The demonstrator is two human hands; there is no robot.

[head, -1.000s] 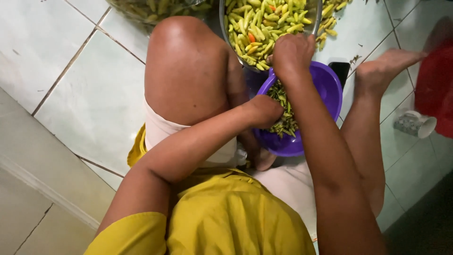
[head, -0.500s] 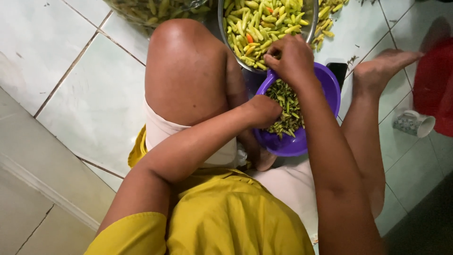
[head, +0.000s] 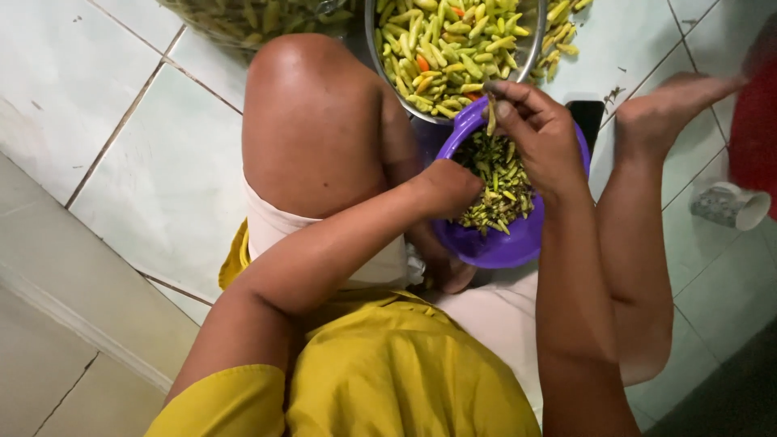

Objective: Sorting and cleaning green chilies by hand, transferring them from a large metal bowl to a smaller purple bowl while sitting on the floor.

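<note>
Chili pepper [head: 490,113], pale green, sits pinched in your right hand over the purple bowl's rim at 12 o'clock. Going left to right: white floor tiles [head: 97,121]; your left hand [head: 449,188], curled at the purple bowl's [head: 494,243] 9 o'clock edge, grip hidden, cannot tell; green stems [head: 495,182] heaped inside; your right hand [head: 538,133], fingertips together on the pepper. Metal bowl [head: 376,40] of peppers lies at 12 o'clock.
</note>
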